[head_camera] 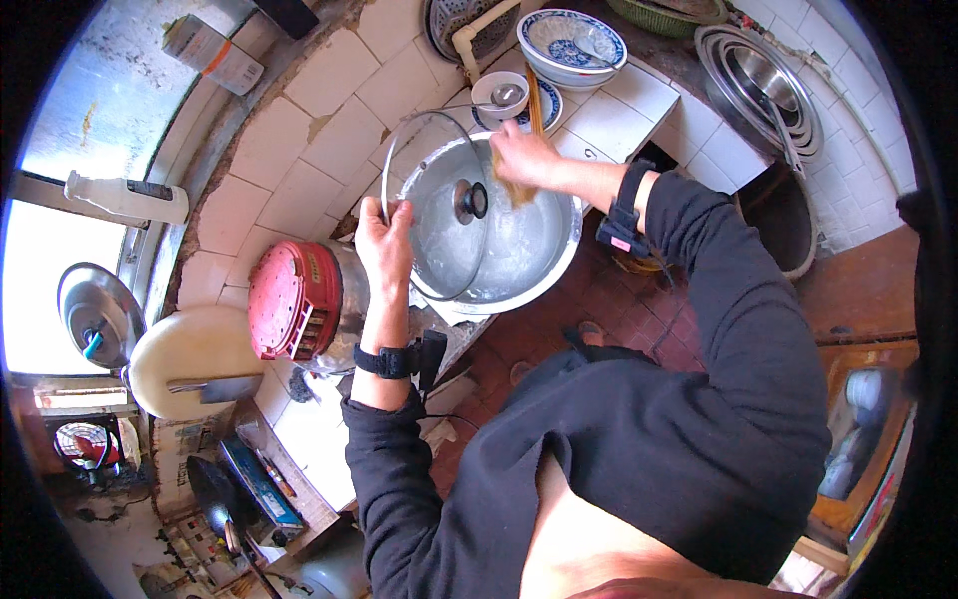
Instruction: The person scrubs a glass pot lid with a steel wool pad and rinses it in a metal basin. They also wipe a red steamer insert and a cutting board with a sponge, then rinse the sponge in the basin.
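Note:
My left hand (385, 243) grips the rim of a clear glass pot lid (441, 251), which is tilted up over a wide metal basin (535, 273). A dark knob (473, 201) stands out from the lid's middle. Cloudy water seems to lie in the basin. Above the basin's far side, my right hand (524, 156) is closed around a yellowish-brown scrubber (516, 193), perhaps a loofah or a cloth. Just beyond that hand, wooden chopsticks (534, 93) lean by a small white bowl (500, 91) on a blue-patterned plate (552, 105).
Blue-and-white bowls (572, 41) are stacked on the tiled ledge, with nested metal basins (756, 82) to their right. On the left are a red-topped metal appliance (292, 299), a round cutting board (191, 359) and a cleaver (228, 388). Red tiles (614, 314) cover the floor.

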A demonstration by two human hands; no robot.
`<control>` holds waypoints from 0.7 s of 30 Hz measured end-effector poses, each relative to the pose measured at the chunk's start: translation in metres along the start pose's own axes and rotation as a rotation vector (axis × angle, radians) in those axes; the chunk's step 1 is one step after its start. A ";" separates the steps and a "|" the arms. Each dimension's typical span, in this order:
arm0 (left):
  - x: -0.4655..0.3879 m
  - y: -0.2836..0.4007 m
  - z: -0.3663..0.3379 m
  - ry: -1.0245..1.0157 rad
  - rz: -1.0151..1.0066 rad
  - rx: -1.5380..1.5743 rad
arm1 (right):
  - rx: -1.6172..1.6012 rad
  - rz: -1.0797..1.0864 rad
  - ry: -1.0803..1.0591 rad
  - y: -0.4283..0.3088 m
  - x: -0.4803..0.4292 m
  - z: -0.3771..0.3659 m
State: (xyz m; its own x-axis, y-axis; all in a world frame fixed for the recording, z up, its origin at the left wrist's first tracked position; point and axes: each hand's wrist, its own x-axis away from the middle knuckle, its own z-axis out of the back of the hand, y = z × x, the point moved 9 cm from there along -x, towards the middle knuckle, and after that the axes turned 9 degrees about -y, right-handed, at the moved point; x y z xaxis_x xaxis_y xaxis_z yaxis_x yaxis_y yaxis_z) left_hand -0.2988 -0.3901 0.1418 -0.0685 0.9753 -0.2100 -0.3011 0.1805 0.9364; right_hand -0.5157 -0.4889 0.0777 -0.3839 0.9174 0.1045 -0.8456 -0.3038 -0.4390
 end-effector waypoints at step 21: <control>0.006 0.020 -0.020 -0.004 -0.107 -0.078 | -0.843 0.478 0.458 -0.084 0.074 0.016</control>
State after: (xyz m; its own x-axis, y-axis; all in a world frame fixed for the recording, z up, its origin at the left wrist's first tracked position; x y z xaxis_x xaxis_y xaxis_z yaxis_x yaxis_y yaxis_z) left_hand -0.3242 -0.3833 0.1536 -0.0286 0.9514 -0.3068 -0.3792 0.2736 0.8839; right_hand -0.4790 -0.3992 0.1365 -0.2838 0.8127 -0.5090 -0.0483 -0.5422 -0.8388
